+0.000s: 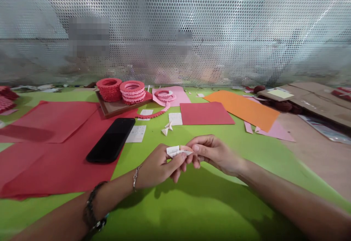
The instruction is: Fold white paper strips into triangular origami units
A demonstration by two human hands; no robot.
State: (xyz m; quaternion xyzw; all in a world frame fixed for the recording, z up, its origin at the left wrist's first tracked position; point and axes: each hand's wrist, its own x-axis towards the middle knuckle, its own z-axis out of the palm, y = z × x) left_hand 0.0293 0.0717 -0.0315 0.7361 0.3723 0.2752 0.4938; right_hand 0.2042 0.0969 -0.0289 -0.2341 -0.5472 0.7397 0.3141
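Observation:
A small folded white paper with writing on it is held between both hands, above the green table. My left hand pinches it from the left, thumb on top. From the right, my right hand grips its pointed end between thumb and fingers. Just beyond the hands lie small folded white paper pieces. Written white slips rest farther left, and another white slip touches a red sheet.
A black phone lies on large red sheets at left. Behind it, a brown tray holds stacked red and pink rings. An orange sheet and cardboard are at right. A perforated metal panel stands behind.

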